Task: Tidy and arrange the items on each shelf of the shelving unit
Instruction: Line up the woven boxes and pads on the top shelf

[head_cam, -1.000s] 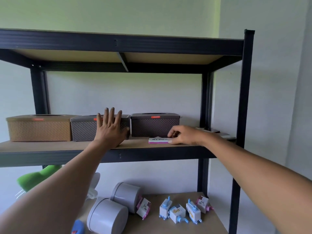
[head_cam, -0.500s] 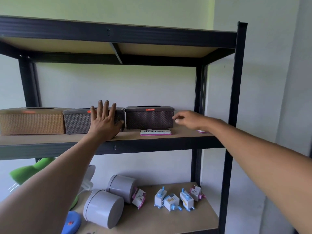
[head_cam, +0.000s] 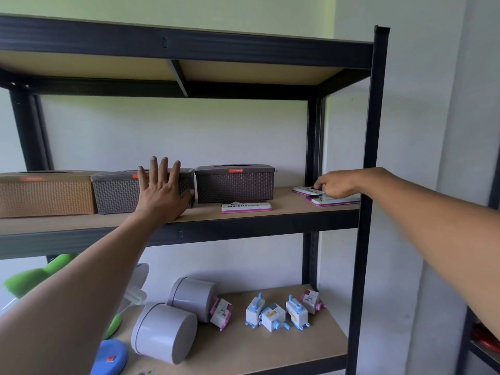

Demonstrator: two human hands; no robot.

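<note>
Tan tissue box [head_cam: 46, 194] cut off at left frame edge. Grey tissue box [head_cam: 116, 192] front partly hidden behind left hand [head_cam: 162, 194]. Right hand [head_cam: 334, 185] fingertips blurred; contact with pink-edged packs [head_cam: 331, 200] unclear. Pack lettering mostly unreadable. Red object [head_cam: 485, 336] cropped at right edge, unidentifiable.

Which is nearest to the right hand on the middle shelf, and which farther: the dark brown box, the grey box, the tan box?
From the right hand:
1. Dark brown box, mid-shelf, to its left.
2. Grey box, further left, under the left hand.
3. Tan box, at the far left end.
</note>
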